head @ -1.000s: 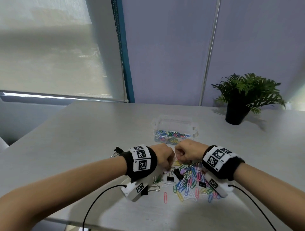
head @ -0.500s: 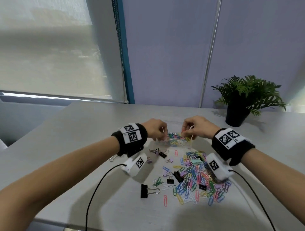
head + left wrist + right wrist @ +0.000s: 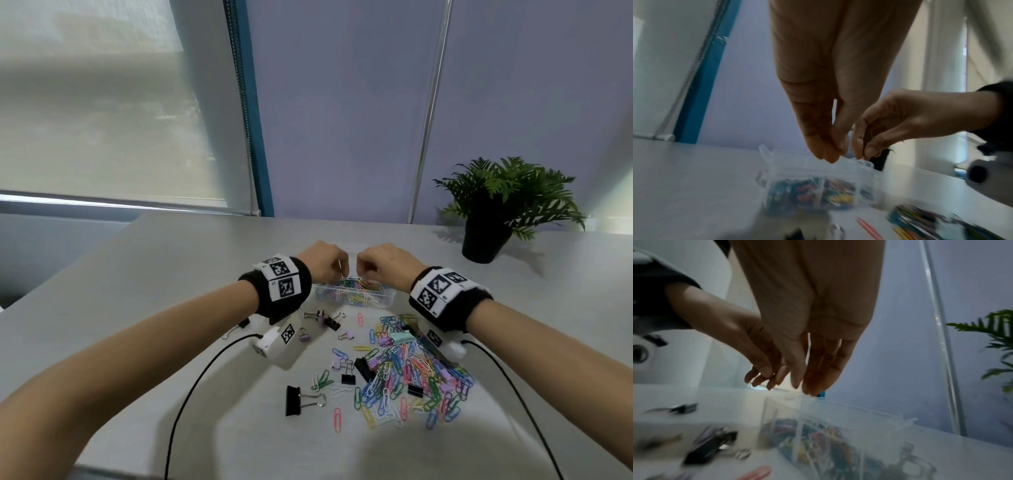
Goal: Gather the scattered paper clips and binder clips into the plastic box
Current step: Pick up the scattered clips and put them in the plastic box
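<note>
Both hands (image 3: 356,265) hover — over the plastic box (image 3: 383,299).

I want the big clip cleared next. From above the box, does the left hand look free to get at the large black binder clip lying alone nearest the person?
Probably yes: the large black binder clip lies alone on bare table, nothing above it; the left hand need only draw back from the plastic box.

Both forearms reach up from the lower corners; left hand (image 3: 322,262) and right hand (image 3: 387,265) meet mid-frame, fingers pointing down, nearly straight.
</note>
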`<state>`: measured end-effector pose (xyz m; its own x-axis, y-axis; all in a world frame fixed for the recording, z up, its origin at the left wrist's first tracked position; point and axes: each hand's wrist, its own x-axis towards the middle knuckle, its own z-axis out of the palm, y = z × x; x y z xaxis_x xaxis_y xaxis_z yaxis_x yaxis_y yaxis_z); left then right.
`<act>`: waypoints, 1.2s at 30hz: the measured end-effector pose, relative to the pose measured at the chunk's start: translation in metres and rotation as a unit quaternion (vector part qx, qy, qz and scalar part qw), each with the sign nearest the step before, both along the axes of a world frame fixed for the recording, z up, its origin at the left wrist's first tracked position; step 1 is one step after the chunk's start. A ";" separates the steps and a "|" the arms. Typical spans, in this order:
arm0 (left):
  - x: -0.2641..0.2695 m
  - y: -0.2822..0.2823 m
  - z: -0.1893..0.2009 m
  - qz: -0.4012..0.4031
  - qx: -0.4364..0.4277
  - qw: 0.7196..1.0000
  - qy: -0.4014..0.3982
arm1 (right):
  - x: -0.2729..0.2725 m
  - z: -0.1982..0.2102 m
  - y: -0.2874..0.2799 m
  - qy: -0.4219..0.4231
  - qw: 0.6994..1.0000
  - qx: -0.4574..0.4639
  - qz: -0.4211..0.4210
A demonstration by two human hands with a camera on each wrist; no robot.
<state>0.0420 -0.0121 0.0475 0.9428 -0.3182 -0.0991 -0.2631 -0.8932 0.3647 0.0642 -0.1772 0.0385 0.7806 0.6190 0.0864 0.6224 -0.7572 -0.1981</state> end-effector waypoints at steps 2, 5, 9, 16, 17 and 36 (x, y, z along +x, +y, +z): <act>-0.018 -0.005 -0.006 -0.043 0.003 0.999 0.033 | -0.013 -0.008 -0.002 0.028 0.996 -0.055 0.058; -0.040 -0.016 -0.022 -0.106 0.020 0.989 0.098 | -0.022 -0.023 -0.001 0.100 0.978 -0.155 0.102; -0.053 -0.035 -0.037 -0.136 0.059 0.982 0.114 | -0.023 -0.029 -0.002 0.131 0.964 -0.192 0.132; -0.055 -0.053 -0.050 -0.087 0.104 0.989 0.067 | -0.025 -0.039 -0.019 0.129 0.977 -0.133 0.102; -0.055 -0.056 -0.051 -0.071 0.106 0.989 0.068 | -0.024 -0.040 -0.021 0.132 0.978 -0.133 0.091; -0.052 -0.056 -0.045 -0.048 0.108 0.984 0.133 | -0.023 -0.030 -0.035 0.130 0.986 -0.057 0.083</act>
<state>-0.0097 -0.0681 0.0027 0.8406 -0.3498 -0.4135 -0.2717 -0.9328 0.2368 0.0409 -0.2120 0.0084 0.6541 0.7345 -0.1808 0.6792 -0.6754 -0.2873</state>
